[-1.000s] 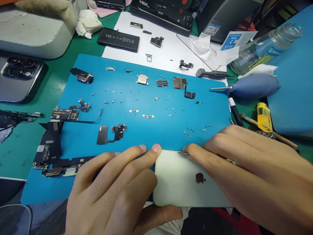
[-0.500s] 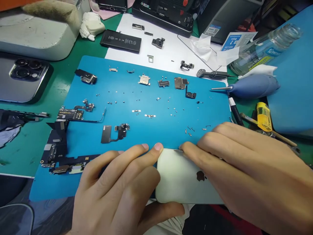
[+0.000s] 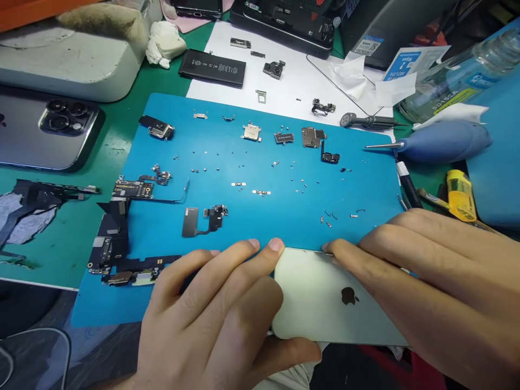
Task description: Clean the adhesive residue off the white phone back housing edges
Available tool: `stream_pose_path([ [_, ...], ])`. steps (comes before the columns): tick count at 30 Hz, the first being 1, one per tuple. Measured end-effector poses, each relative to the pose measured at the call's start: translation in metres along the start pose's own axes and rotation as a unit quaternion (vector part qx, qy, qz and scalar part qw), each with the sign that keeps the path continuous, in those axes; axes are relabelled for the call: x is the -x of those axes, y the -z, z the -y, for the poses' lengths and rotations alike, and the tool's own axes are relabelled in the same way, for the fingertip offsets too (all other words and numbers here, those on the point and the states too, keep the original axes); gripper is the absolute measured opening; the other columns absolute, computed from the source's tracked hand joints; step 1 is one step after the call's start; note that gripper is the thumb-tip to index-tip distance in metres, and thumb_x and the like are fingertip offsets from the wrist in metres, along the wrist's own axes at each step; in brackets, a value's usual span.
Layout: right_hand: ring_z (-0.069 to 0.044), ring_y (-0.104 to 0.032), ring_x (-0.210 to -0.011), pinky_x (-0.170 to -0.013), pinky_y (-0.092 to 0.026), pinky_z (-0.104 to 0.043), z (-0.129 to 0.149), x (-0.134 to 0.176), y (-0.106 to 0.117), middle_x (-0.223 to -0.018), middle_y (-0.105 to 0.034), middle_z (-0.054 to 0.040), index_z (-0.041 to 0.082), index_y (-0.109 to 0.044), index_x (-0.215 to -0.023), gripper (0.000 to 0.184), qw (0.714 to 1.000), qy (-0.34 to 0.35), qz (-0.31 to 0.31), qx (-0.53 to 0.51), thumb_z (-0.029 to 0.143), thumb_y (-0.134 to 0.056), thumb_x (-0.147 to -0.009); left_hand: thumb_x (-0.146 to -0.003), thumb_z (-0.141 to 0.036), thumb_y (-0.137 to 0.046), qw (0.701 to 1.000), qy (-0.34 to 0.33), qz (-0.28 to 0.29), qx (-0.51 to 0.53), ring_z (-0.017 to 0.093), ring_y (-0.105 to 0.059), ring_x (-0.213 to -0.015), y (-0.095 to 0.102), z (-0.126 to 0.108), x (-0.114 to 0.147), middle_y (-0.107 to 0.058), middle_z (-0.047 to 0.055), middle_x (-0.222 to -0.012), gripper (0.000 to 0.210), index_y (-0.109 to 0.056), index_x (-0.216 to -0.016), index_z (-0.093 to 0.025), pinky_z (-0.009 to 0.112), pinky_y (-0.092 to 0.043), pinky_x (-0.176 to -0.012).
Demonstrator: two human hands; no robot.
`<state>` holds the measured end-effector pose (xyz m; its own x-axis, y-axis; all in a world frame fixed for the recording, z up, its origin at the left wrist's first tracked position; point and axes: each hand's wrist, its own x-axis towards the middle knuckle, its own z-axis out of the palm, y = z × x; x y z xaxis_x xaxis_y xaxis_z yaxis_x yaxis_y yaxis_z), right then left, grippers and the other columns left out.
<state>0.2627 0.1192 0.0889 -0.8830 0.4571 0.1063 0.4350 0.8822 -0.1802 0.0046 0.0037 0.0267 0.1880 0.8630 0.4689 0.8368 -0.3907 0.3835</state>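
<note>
A pale green phone housing (image 3: 312, 303) with a dark apple logo lies back side up at the near edge of the blue mat (image 3: 244, 227). My left hand (image 3: 215, 309) grips its left end, fingers by the far left corner and thumb along the near edge. Closed fingers of my right hand (image 3: 426, 287) rest at the housing's far long edge, over its right part. Whatever they may pinch is hidden. Beyond the hands lie a flex cable with a black pad (image 3: 190, 222) and small metal clips (image 3: 328, 219).
Several tiny screws and brackets (image 3: 261, 192) dot the mat. A battery (image 3: 212, 67) lies behind it on white paper. At right are a blue blower (image 3: 447, 142), a glass bottle (image 3: 463, 81) and a yellow-handled tool (image 3: 461, 195). A dark phone (image 3: 52, 127) is at left.
The view has shifted, so the scene sits further right. My right fingertips have slid a little rightward along the housing's far edge. My left hand keeps its hold.
</note>
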Motion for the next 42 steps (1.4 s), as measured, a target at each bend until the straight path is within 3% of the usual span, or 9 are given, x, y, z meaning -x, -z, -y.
stream_pose_path([
  [3, -0.021, -0.050, -0.080, -0.073, -0.034, -0.042, 0.001, -0.001, -0.001, -0.085, -0.057, -0.0010, 0.022, -0.076, -0.123, 0.025, 1.000, -0.002, 0.013, -0.002, 0.016, -0.052, -0.121, -0.117, -0.058, -0.073, 1.000, 0.006, -0.015, 0.004, 0.014, -0.082, -0.128, -0.001, 0.000, 0.002, -0.092, -0.004, -0.130, 0.031, -0.069, -0.109, -0.028, 0.037, -0.052, -0.105],
  [8, -0.017, -0.056, -0.085, -0.074, -0.036, -0.039, 0.000, 0.001, 0.000, -0.096, -0.066, 0.0010, 0.022, -0.074, -0.130, 0.018, 1.000, 0.000, 0.010, 0.003, 0.019, -0.059, -0.122, -0.116, -0.062, -0.073, 1.000, 0.001, -0.008, -0.001, 0.015, -0.081, -0.131, -0.002, -0.002, 0.000, -0.091, -0.003, -0.132, 0.035, -0.067, -0.109, -0.028, 0.037, -0.051, -0.105],
  [12, -0.020, -0.048, -0.081, -0.073, -0.031, -0.041, 0.001, -0.001, -0.001, -0.086, -0.054, -0.0006, 0.021, -0.073, -0.121, 0.026, 1.000, 0.005, 0.017, -0.004, 0.019, -0.048, -0.125, -0.119, -0.060, -0.068, 1.000, 0.014, -0.025, 0.002, 0.013, -0.083, -0.124, -0.002, -0.001, -0.002, -0.093, -0.003, -0.123, 0.035, -0.070, -0.105, -0.028, 0.036, -0.051, -0.102],
  [17, -0.018, -0.054, -0.084, -0.075, -0.035, -0.040, 0.003, -0.004, 0.000, -0.095, -0.064, -0.0001, 0.021, -0.073, -0.125, 0.016, 1.000, -0.007, 0.008, -0.012, 0.016, -0.058, -0.121, -0.117, -0.061, -0.072, 1.000, -0.002, -0.015, -0.003, 0.012, -0.079, -0.130, -0.003, -0.002, -0.004, -0.092, -0.004, -0.128, 0.034, -0.068, -0.109, -0.028, 0.034, -0.051, -0.103],
  [21, -0.018, -0.047, -0.079, -0.072, -0.033, -0.040, 0.006, -0.009, -0.001, -0.087, -0.056, -0.0001, 0.021, -0.074, -0.113, 0.025, 0.999, -0.003, 0.006, -0.048, 0.021, -0.052, -0.124, -0.120, -0.061, -0.068, 1.000, 0.018, -0.025, -0.004, 0.011, -0.081, -0.125, -0.003, -0.004, -0.005, -0.093, -0.004, -0.122, 0.037, -0.072, -0.111, -0.026, 0.033, -0.051, -0.100],
  [25, -0.017, -0.055, -0.083, -0.075, -0.036, -0.040, 0.005, -0.008, -0.002, -0.096, -0.067, 0.0005, 0.022, -0.074, -0.116, 0.016, 0.999, -0.021, -0.003, -0.043, 0.017, -0.059, -0.120, -0.115, -0.063, -0.075, 1.000, 0.006, -0.010, -0.006, 0.012, -0.075, -0.137, -0.001, -0.003, -0.002, -0.092, -0.002, -0.131, 0.038, -0.070, -0.117, -0.026, 0.032, -0.051, -0.109],
  [30, -0.016, -0.049, -0.078, -0.072, -0.033, -0.040, 0.008, -0.010, -0.002, -0.085, -0.057, 0.0008, 0.021, -0.073, -0.105, 0.023, 0.999, -0.014, -0.014, -0.048, 0.021, -0.058, -0.123, -0.114, -0.064, -0.076, 1.000, 0.010, 0.002, -0.002, 0.011, -0.072, -0.140, 0.000, -0.001, 0.002, -0.092, -0.002, -0.130, 0.039, -0.070, -0.119, -0.026, 0.031, -0.050, -0.111],
  [37, -0.016, -0.048, -0.076, -0.070, -0.032, -0.041, 0.008, -0.013, 0.000, -0.084, -0.056, 0.0010, 0.021, -0.069, -0.099, 0.027, 0.999, -0.018, -0.011, -0.041, 0.021, -0.056, -0.122, -0.111, -0.066, -0.080, 1.000, 0.004, 0.023, 0.000, 0.013, -0.070, -0.146, 0.000, 0.001, 0.006, -0.090, -0.001, -0.139, 0.043, -0.067, -0.123, -0.027, 0.033, -0.048, -0.117],
  [42, -0.015, -0.050, -0.078, -0.071, -0.032, -0.041, 0.005, -0.014, -0.002, -0.088, -0.060, 0.0021, 0.022, -0.073, -0.109, 0.018, 0.999, -0.018, -0.008, -0.038, 0.019, -0.060, -0.121, -0.110, -0.076, -0.075, 1.000, 0.009, 0.011, -0.003, 0.014, -0.073, -0.142, 0.001, 0.001, 0.004, -0.090, -0.001, -0.136, 0.049, -0.066, -0.117, -0.028, 0.034, -0.050, -0.113],
])
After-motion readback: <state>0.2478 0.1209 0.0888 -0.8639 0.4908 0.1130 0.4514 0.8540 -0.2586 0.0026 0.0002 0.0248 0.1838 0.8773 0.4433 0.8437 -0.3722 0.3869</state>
